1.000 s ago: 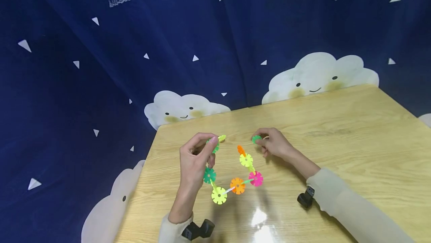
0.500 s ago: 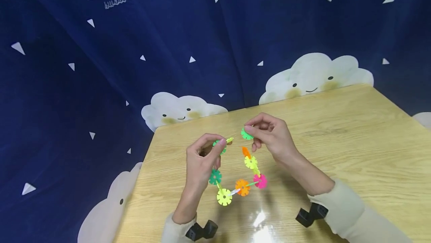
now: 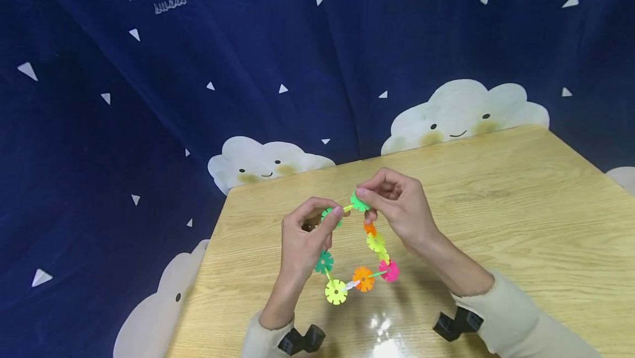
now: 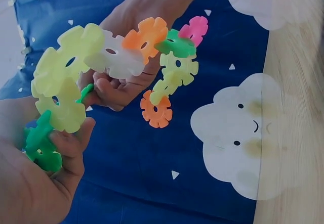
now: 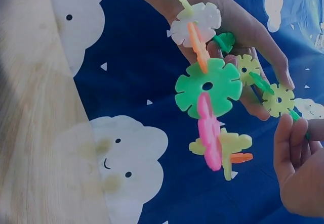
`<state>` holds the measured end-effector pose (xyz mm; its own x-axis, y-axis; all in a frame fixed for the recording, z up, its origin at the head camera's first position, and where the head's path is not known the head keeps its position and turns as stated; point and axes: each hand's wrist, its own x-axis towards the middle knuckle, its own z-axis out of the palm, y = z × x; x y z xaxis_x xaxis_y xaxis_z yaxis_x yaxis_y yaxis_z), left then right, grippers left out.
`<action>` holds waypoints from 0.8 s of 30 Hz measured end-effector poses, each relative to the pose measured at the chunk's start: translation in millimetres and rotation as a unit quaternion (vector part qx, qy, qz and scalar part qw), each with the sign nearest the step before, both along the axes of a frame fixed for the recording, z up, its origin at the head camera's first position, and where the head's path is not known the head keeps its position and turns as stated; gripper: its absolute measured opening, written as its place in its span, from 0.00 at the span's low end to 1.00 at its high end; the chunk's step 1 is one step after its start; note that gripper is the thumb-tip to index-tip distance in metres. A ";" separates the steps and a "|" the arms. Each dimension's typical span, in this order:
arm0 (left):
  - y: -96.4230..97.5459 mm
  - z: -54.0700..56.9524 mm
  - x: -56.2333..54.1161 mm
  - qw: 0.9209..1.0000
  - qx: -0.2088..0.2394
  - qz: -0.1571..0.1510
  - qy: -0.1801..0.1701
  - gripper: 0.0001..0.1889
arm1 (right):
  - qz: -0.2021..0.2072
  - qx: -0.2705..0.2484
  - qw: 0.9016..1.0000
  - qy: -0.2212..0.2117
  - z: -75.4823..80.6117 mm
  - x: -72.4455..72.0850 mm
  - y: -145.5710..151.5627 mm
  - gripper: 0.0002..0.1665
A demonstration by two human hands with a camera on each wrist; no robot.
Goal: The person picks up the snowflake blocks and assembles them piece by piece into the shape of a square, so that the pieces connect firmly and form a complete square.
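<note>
My left hand (image 3: 300, 236) pinches a green notched disc (image 3: 326, 216) near one end of a chain of slotted plastic discs. A yellow disc (image 3: 348, 208) sticks out past those fingertips. Between thumb and fingers my right hand (image 3: 402, 203) holds a bright green slotted disc (image 3: 359, 202), its edge right at the yellow one. The chain hangs in a loop below both hands: a teal disc (image 3: 324, 262), a yellow disc (image 3: 336, 292), an orange disc (image 3: 364, 279) and a pink disc (image 3: 392, 271). An orange end disc (image 3: 369, 228) hangs just under my right hand. In the left wrist view a white disc (image 4: 119, 57) shows in the chain.
A wooden table (image 3: 476, 225) lies beneath the hands. Behind it hangs a dark blue curtain (image 3: 278, 43) with white triangles and smiling clouds. Each wrist wears a small black device; the right wrist device (image 3: 457, 324) is beside a light sleeve (image 3: 521, 308).
My right hand has moved left with the green disc, up to the yellow disc by my left fingertips. My left hand and the chain have shifted slightly right.
</note>
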<state>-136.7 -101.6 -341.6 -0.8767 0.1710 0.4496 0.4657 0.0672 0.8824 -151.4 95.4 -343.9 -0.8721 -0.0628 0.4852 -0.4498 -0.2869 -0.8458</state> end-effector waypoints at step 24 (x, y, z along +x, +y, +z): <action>12.5 -4.1 3.4 0.999 -0.032 0.029 0.031 0.03 | -0.135 0.117 0.977 0.120 -8.3 10.1 -3.6 0.07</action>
<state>-133.3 -89.2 -345.8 -0.8569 0.1503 0.4930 0.5128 0.1516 0.8450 -141.3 91.9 -352.2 -0.7358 0.0200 0.6769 -0.6751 0.0570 -0.7355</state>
